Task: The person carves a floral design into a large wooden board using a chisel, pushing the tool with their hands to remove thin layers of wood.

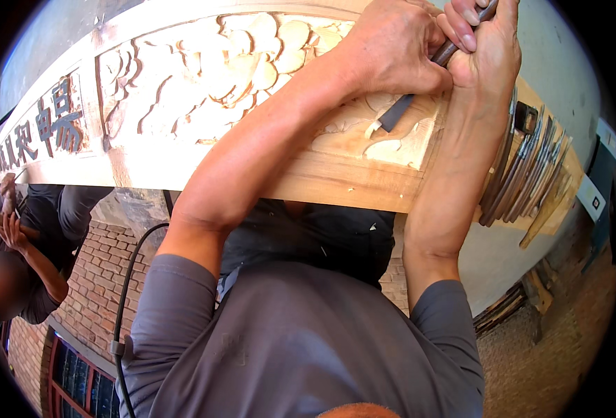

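A carved pale wooden panel (252, 63), with raised flower and cloud shapes, lies across the upper view. My left hand (402, 52) is closed round the lower shank of a chisel (397, 113), whose broad dark blade angles down to the panel's right part, beside a small pale shaving. My right hand (485, 49) grips the chisel's handle higher up, fingers curled round it. Both forearms reach up from the lower edge, over the panel's near border. Dark lettering is carved at the panel's left end.
Several chisels and gouges (524, 177) lie in a row on a board at the right, with split wood below. A co-worker's hands (10, 216) hold a tool at the panel's left end. A black cable (130, 272) hangs left of me over brick paving (113, 251).
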Motion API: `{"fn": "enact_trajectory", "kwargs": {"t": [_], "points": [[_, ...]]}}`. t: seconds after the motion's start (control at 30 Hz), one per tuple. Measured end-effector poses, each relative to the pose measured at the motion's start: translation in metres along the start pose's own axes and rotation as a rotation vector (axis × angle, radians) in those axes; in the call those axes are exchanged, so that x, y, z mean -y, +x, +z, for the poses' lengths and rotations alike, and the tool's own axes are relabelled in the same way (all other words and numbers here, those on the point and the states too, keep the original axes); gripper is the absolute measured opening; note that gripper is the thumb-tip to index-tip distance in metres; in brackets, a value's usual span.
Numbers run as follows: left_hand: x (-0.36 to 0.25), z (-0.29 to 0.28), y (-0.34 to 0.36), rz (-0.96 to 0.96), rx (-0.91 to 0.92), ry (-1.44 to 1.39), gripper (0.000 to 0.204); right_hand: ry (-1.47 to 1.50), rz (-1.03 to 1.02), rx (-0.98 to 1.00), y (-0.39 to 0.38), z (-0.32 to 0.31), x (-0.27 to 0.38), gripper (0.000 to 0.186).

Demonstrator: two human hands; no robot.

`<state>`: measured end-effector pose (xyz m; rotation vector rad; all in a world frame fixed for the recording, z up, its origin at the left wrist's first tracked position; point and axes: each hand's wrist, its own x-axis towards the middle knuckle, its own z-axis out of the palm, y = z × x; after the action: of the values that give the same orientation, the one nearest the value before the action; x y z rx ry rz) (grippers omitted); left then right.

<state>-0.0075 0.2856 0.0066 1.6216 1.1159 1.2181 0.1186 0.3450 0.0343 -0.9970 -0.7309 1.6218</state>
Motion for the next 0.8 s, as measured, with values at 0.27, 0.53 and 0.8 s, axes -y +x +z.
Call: {"fn": "enact_trajectory", "kwargs": {"t": [0.27, 0.53, 0.8], "points": [[0.001, -0.006, 0.006, 0.062, 0.114, 0.098, 0.031, 0.642, 0.21, 0.06, 0.012, -0.055, 0.012, 0.051], [0.004, -0.003, 0.007, 0.171, -0.019, -0.051, 0.019, 0.425, 0.146, 0.305, 0.03, -0.097, 0.019, 0.056], [0.008, -0.006, 0.006, 0.093, 0.105, 0.04, 0.03, 0.236, 0.052, 0.14, 0.013, -0.057, 0.008, 0.052]]}}
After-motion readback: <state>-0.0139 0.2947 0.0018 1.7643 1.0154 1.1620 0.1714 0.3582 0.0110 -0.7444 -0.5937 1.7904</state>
